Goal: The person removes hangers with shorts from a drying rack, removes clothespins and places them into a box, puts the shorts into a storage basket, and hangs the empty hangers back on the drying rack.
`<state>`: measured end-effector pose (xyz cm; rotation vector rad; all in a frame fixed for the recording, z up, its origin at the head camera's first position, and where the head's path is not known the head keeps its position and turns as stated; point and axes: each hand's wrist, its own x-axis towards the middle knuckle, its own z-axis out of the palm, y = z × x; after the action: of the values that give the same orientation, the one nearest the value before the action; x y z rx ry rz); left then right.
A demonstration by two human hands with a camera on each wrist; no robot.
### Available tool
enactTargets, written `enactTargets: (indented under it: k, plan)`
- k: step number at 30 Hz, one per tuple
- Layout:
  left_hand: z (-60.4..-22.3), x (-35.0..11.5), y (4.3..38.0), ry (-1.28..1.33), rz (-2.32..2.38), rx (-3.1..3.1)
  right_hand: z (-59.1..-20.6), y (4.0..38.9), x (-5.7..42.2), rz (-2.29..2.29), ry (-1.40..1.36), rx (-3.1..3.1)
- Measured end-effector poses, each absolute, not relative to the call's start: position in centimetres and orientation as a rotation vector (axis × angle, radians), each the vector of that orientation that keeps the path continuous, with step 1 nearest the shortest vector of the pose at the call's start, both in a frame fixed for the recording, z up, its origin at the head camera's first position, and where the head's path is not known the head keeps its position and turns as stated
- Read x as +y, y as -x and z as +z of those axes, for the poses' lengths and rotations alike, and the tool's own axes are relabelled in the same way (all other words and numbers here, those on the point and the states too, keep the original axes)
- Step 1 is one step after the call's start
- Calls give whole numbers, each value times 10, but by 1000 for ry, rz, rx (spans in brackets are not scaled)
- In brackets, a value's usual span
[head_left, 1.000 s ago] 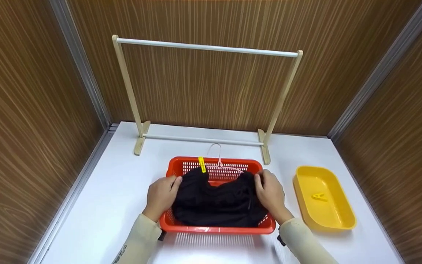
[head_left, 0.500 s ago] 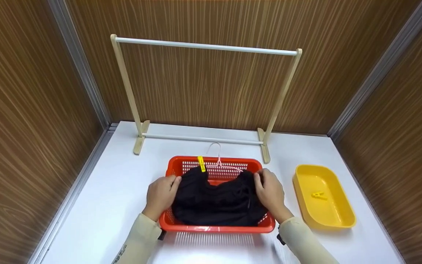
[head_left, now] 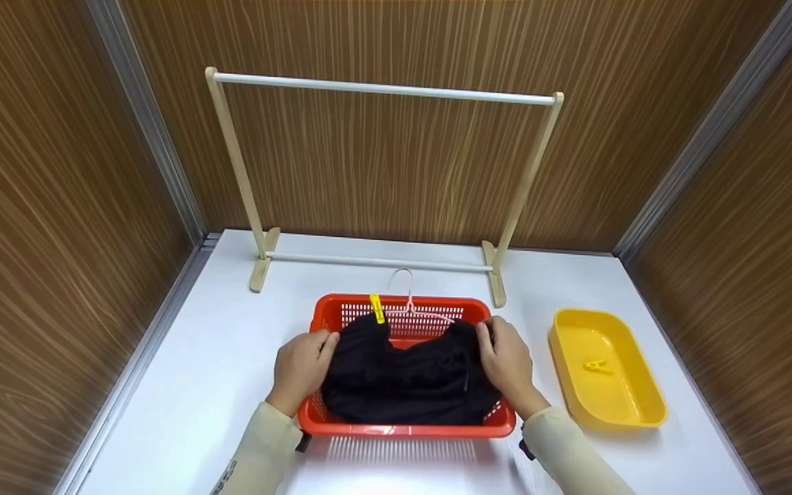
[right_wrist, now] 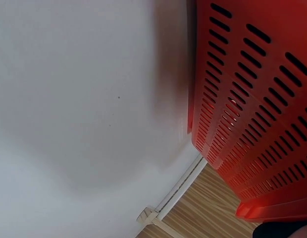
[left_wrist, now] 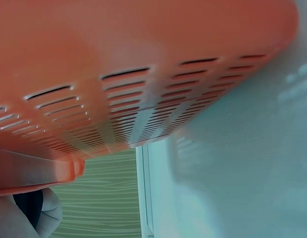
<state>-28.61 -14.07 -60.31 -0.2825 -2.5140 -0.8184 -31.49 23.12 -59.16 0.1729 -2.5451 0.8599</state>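
Observation:
A black garment (head_left: 410, 385) lies bunched in a red slotted basket (head_left: 410, 431) in the head view. My left hand (head_left: 302, 364) pinches the garment's left side between thumb and fingers, over the basket's left rim. On the other side, my right hand (head_left: 508, 359) pinches its right shoulder above the right rim. A pink hanger (head_left: 410, 305) runs inside the garment, its hook sticking up past the basket's back edge. One yellow clothespin (head_left: 377, 309) clips the left shoulder to the hanger. In the left wrist view, fingertips (left_wrist: 50, 213) press black cloth at the basket's rim.
Behind the basket stands a wooden rack with a white top rail (head_left: 382, 88) and a lower bar. To the right, a yellow tray (head_left: 568, 385) holds another yellow clothespin (head_left: 598, 367). Wood-grain panels (head_left: 396, 172) enclose the white table (head_left: 183, 385) on three sides.

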Motion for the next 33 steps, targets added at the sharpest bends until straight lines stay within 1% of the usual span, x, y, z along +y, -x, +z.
enactTargets:
  k: [14, 33]
  plan:
    - [-602, -140, 287, 282, -809, -2515, -591, 315, 232, 876, -150, -2561]
    - [-602, -139, 286, 272, -789, -2529, -593, 315, 233, 898, -204, -2505]
